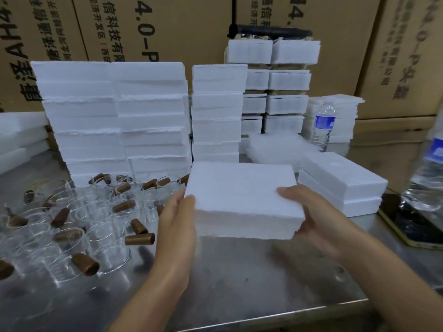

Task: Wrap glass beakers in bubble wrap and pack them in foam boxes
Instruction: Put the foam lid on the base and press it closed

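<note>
I hold a closed white foam box (pixel 242 200) above the steel table (pixel 239 279), between both hands. My left hand (pixel 177 219) grips its left end, thumb on the top corner. My right hand (pixel 309 212) grips its right end, fingers curled under, thumb on top. Several clear glass beakers (pixel 72 226) with brown stoppers (pixel 140 238) stand and lie on the table to the left. A pile of bubble wrap sheets (pixel 275 147) lies behind the box.
Tall stacks of foam boxes (pixel 115 116) stand at the back, cardboard cartons (pixel 167 27) behind them. Two more foam boxes (pixel 342 183) are stacked at right. Water bottles (pixel 323 125) stand at right, one blurred bottle (pixel 429 173) near a phone (pixel 412 226).
</note>
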Tool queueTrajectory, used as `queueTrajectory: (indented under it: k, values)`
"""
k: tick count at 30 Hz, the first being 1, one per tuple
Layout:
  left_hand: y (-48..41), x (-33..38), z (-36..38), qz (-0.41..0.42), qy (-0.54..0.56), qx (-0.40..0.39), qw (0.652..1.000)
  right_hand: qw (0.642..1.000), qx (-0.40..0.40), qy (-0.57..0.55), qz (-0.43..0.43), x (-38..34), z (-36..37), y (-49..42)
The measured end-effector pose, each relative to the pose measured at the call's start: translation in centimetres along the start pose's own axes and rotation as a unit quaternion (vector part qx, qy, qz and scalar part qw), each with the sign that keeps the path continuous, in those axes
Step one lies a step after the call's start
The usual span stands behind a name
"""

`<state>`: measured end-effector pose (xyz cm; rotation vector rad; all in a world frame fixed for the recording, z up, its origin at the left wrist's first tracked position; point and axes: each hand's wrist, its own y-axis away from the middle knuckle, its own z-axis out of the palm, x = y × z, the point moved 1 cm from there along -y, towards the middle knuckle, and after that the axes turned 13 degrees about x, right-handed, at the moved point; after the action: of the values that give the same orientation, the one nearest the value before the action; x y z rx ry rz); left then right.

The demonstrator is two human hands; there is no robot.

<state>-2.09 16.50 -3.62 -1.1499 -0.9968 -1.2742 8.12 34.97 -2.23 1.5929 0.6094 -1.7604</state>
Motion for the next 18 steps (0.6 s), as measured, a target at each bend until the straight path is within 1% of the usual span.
queueTrajectory:
  k: [2, 3, 5, 7, 9, 11, 14, 16, 18]
  values:
    - [-0.4, 0.1, 0.0, 0.002, 0.009, -0.043, 0.999, 0.999, 0.005, -0.005, 0.035, -1.4, -0.5, -0.3]
    - [-0.5, 0.1, -0.1, 0.009, 0.025, -0.077, 0.997, 0.999, 0.004, -0.018, 0.044, -2.0, -0.7, -0.4]
    - [-0.7, -0.2, -0.3, 0.034, 0.052, -0.134, 0.989, 0.997, 0.009, -0.065, 0.046, -3.7, -1.4, -0.6]
    - [-0.8, -1.1, -0.6, 0.046, 0.037, -0.155, 0.986, 0.993, 0.025, -0.111, 0.02, -5.6, -2.5, -0.9]
    - [-0.7, -2.7, -0.9, 0.038, -0.007, -0.153, 0.987, 0.983, 0.066, -0.171, -0.022, -7.5, -4.2, -1.6]
    - [-0.7, -4.3, -1.0, 0.01, -0.033, -0.133, 0.991, 0.965, 0.149, -0.208, -0.056, -9.2, -5.9, -2.4]
    - [-1.0, -5.6, -1.1, 0.013, -0.077, -0.118, 0.99, 0.936, 0.293, -0.184, -0.069, -10.8, -7.7, -3.6]
    - [-0.9, -6.1, -1.2, 0.023, -0.099, -0.119, 0.988, 0.901, 0.396, -0.164, -0.068, -10.7, -8.8, -4.8]
    - [-0.7, -6.3, -1.1, 0.035, -0.122, -0.128, 0.984, 0.867, 0.472, -0.147, -0.059, -10.1, -9.4, -5.6]
